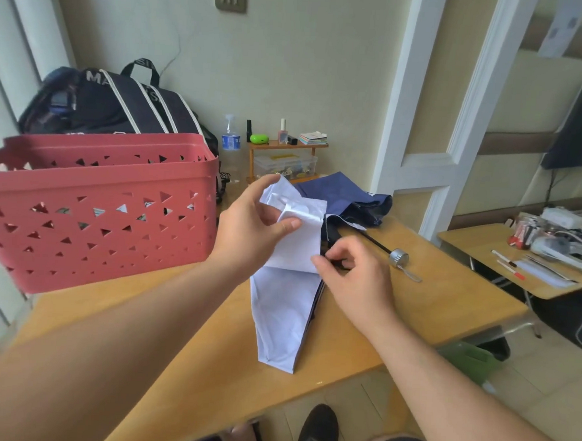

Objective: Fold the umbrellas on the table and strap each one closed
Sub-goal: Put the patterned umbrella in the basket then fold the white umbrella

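Left hand: raised above the middle of the surface, forearm extended from the lower left. Thumb and fingers are curled and pinch the upper folds of the pale umbrella canopy, lifting a flap of the fabric.

Right hand: forearm extended from the lower right, hand just right of the canopy. Thumb and forefinger pinch a dark part at the canopy's right edge; whether this part is a rib or the strap cannot be told. The remaining fingers are curled.

Pale umbrella canopy: lies lengthwise along the middle of the surface, lower end pointing toward the near edge, upper end held in both hands. Its black shaft runs toward the right edge and ends in a silver handle resting on the surface.

Navy umbrella: lies crumpled near the far edge, just behind the hands.

Red basket: stands at the left edge of the surface.

Readable writing: the dark bag behind the basket shows the white letters "MA", the rest being cut off. The label on the water bottle at the far edge is too small to read.
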`<state>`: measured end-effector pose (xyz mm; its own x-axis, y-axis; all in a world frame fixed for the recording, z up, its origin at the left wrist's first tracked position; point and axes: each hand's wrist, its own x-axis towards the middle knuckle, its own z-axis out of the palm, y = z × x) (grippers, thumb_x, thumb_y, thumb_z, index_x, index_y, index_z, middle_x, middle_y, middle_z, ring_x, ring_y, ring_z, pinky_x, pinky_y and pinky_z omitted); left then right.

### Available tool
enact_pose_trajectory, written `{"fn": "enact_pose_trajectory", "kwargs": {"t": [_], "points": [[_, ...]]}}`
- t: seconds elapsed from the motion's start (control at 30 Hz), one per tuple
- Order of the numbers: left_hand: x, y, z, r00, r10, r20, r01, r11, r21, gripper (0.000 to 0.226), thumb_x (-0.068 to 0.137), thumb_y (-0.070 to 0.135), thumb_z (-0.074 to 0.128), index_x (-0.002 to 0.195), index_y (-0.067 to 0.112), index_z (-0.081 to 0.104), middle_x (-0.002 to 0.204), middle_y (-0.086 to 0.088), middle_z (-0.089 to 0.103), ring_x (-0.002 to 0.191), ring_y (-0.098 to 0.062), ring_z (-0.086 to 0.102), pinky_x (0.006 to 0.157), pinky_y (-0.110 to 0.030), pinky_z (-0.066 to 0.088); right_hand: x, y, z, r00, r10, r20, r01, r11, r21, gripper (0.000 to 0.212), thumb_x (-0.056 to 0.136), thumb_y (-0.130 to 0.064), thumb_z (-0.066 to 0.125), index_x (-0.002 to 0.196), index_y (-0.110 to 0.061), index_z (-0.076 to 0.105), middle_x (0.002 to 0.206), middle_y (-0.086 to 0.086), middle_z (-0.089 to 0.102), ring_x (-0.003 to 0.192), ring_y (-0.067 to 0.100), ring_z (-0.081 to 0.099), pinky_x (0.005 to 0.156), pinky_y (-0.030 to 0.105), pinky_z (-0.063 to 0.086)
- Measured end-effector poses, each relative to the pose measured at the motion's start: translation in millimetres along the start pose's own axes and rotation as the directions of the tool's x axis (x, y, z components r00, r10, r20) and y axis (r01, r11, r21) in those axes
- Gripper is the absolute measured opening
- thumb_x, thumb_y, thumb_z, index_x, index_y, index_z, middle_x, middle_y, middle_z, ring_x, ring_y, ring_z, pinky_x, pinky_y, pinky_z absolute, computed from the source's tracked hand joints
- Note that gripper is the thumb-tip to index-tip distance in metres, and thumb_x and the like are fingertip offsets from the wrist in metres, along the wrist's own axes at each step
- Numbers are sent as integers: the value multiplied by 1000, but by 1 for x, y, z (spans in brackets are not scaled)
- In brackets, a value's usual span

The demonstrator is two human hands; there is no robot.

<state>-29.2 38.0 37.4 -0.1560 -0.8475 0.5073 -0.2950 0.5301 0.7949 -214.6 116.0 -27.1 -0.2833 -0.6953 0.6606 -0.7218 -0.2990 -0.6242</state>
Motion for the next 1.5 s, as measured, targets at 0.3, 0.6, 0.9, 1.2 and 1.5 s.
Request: {"fn": "enact_pose_trajectory", "kwargs": {"t": [0.3,0.6,0.9,1.2,1.5], "points": [[-39,0,0,996,84,37,-87,992,87,77,81,37,89,149,43,52,77,21,69,89,14,63,77,0,39,9,-44,-6,997,2,76,-19,974,225,51,82,-32,87,122,-44,58,119,-24,56,109,4,57,91,20,47],[-70,3,-6,992,91,88,-97,993,67,71,90,32,81,148,52,45,86,22,75,99,8,65,85,-2,40,4,-61,-19,998,11,64,-20,989,144,36,78,-36,89,109,-37,69,90,-16,55,87,6,52,76,19,42],[-100,11,-34,993,46,106,-38,996,-82,69,85,2,72,136,48,61,109,10,70,112,-2,65,106,-32,50,-36,-86,-28,978,2,208,-30,991,133,36,84,-4,81,108,-31,76,94,-18,68,79,5,60,73,14,48],[-124,0,-39,947,-238,218,304,883,-358,41,92,28,79,128,42,64,101,-11,75,91,-7,69,83,-22,47,-83,-84,-6,982,83,170,-120,969,218,51,85,-5,82,95,-52,66,103,-28,68,87,8,69,79,28,58],[-132,-7,-28,940,-310,143,339,893,-295,49,95,21,76,134,43,57,92,7,81,79,1,73,81,-32,53,-80,-78,-7,936,226,270,-325,851,412,33,86,-17,82,108,-39,71,90,2,71,85,16,68,83,35,56]]}}
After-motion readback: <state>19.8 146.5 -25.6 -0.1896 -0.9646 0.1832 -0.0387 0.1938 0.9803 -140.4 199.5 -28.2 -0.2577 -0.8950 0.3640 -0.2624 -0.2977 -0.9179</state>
